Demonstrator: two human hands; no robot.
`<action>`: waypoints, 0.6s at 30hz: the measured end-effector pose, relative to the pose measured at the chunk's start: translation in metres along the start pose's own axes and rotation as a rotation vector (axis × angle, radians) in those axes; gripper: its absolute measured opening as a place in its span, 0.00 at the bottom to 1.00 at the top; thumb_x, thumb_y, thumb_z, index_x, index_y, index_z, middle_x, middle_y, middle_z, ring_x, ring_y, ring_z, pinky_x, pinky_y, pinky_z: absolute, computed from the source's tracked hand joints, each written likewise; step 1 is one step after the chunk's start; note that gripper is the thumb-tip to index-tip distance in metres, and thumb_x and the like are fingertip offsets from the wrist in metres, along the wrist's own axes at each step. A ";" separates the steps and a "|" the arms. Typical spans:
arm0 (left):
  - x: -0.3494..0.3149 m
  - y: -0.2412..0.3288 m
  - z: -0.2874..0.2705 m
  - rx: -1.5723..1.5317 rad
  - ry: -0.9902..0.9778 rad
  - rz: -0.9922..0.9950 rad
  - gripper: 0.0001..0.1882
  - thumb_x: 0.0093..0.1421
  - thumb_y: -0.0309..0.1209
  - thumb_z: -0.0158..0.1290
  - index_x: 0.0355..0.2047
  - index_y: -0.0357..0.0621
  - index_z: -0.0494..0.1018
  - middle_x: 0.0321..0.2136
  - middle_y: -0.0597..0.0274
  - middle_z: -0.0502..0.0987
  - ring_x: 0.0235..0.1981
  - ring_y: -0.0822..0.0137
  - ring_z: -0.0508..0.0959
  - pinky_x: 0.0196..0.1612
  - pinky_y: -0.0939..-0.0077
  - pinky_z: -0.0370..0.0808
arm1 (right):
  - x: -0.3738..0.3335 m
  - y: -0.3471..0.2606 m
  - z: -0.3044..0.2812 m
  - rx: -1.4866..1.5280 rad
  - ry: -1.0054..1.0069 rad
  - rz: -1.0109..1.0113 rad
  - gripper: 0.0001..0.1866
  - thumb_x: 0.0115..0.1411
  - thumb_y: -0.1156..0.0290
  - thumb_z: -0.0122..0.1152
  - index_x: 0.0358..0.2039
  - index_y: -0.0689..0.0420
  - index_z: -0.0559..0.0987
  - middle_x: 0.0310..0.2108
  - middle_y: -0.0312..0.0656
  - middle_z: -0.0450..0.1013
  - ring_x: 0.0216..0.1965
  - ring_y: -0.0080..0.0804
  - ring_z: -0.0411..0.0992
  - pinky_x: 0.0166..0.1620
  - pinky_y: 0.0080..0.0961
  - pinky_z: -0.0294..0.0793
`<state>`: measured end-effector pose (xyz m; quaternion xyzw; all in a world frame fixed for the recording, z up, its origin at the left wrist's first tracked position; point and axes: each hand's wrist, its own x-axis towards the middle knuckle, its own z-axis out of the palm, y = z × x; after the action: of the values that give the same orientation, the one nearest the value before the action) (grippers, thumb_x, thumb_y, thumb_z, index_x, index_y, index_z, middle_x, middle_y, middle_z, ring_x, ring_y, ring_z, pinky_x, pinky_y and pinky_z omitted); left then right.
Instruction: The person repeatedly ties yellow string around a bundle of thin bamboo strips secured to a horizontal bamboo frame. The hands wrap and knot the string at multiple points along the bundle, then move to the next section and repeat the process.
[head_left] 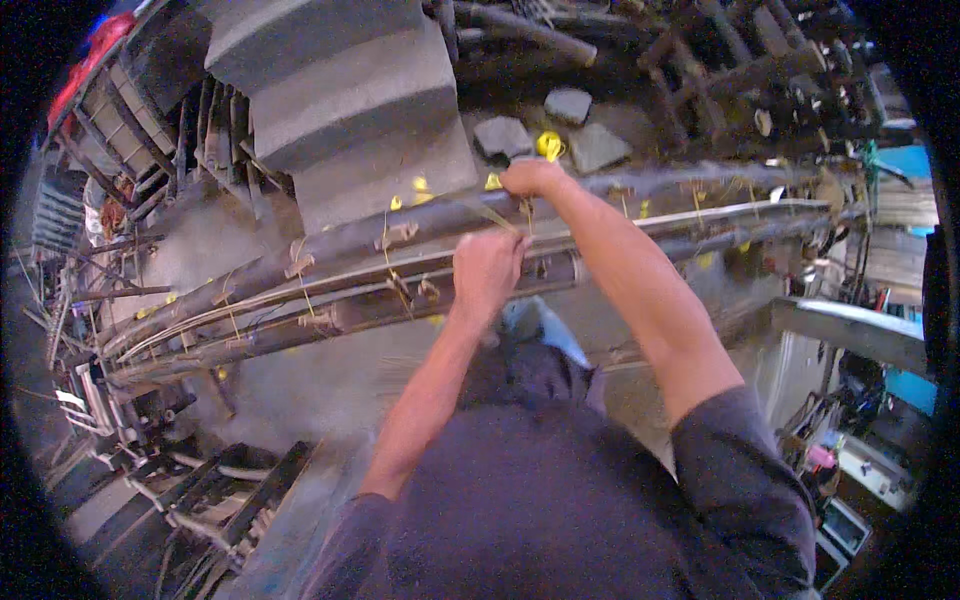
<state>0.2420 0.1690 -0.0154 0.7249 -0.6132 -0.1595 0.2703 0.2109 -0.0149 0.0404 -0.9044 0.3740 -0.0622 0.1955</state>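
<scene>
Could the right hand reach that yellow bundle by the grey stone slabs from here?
Likely yes: the yellow bundle shows just past the right hand, with nothing visible blocking the way between them, though its depth is unclear.

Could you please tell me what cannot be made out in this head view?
In the head view:
Left hand: whatever it may hold, hidden by the hand itself and blurred.
Right hand: its grip, mostly hidden by the back of the hand.
Concrete steps: their far end, cut off by the upper edge.
Pink object: its kind, too small.
</scene>
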 end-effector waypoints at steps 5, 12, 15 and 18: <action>-0.002 0.001 -0.004 0.101 -0.011 -0.080 0.12 0.59 0.40 0.53 0.26 0.45 0.77 0.25 0.52 0.78 0.29 0.50 0.79 0.33 0.58 0.74 | -0.121 -0.007 0.002 0.371 -0.090 -0.269 0.13 0.57 0.67 0.49 0.23 0.62 0.74 0.21 0.51 0.73 0.30 0.45 0.74 0.40 0.41 0.69; 0.047 0.026 -0.029 -0.745 -0.174 -0.312 0.18 0.66 0.42 0.46 0.33 0.41 0.76 0.26 0.65 0.77 0.32 0.72 0.76 0.40 0.72 0.72 | -0.207 -0.008 0.097 0.619 -0.283 -0.591 0.09 0.53 0.66 0.57 0.32 0.55 0.77 0.30 0.45 0.74 0.35 0.45 0.75 0.34 0.39 0.76; 0.108 0.014 -0.040 -0.869 -0.232 -0.373 0.17 0.65 0.42 0.47 0.25 0.42 0.71 0.22 0.69 0.68 0.26 0.77 0.70 0.32 0.79 0.68 | -0.186 0.017 0.017 0.513 0.172 -0.341 0.11 0.47 0.70 0.61 0.33 0.55 0.76 0.34 0.43 0.73 0.38 0.42 0.73 0.37 0.37 0.75; 0.137 -0.044 0.009 -0.804 -0.346 -0.524 0.16 0.62 0.41 0.49 0.23 0.44 0.69 0.18 0.68 0.66 0.23 0.75 0.70 0.27 0.77 0.67 | -0.144 0.043 0.027 0.022 -0.003 -0.291 0.11 0.43 0.74 0.62 0.30 0.55 0.75 0.30 0.42 0.73 0.34 0.40 0.73 0.36 0.36 0.74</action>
<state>0.2991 0.0381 -0.0346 0.6560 -0.3368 -0.5628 0.3735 0.0869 0.0667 0.0033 -0.9470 0.2380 -0.0925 0.1951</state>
